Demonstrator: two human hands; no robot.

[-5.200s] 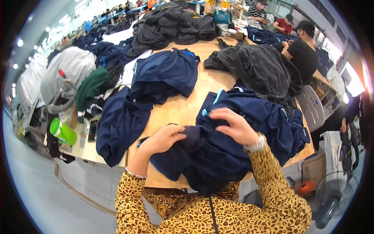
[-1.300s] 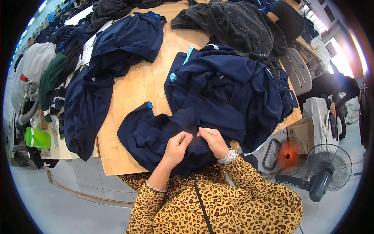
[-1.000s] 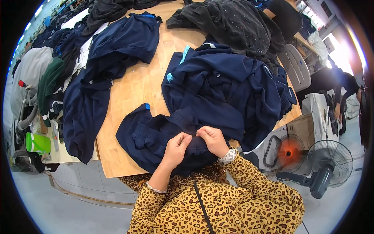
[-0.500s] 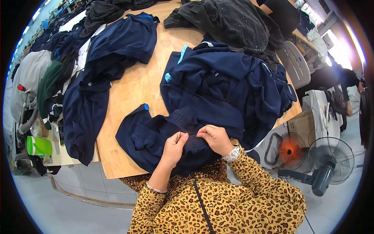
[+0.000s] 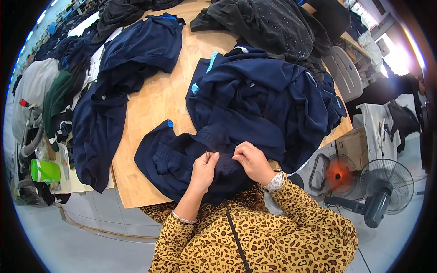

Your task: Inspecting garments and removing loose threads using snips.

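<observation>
At the table's near edge lies a crumpled navy garment [image 5: 170, 157] with a small blue tab at its upper left corner. My left hand [image 5: 203, 173] is closed in a pinch on the fabric near its middle. A little to the right, my right hand [image 5: 255, 163] also pinches, thumb against forefinger, just above the same cloth. Whatever lies between its fingertips is too small to make out. The fingertips of the two hands are a short way apart. Directly beyond them a larger heap of navy garments [image 5: 268, 104] shows light blue tabs on its left side.
More navy garments [image 5: 141, 48] hang over the wooden table's [image 5: 152, 102] left side. A dark speckled cloth [image 5: 268, 27] lies at the far end. A grey standing fan [image 5: 387, 186] is at the right, beside a glowing orange heater-like thing [image 5: 337, 176]. A green bucket [image 5: 45, 170] stands left.
My right hand has shifted slightly right and up, widening the gap between the fingertips. The left hand stays nearly in place, and the garment has hardly moved.
</observation>
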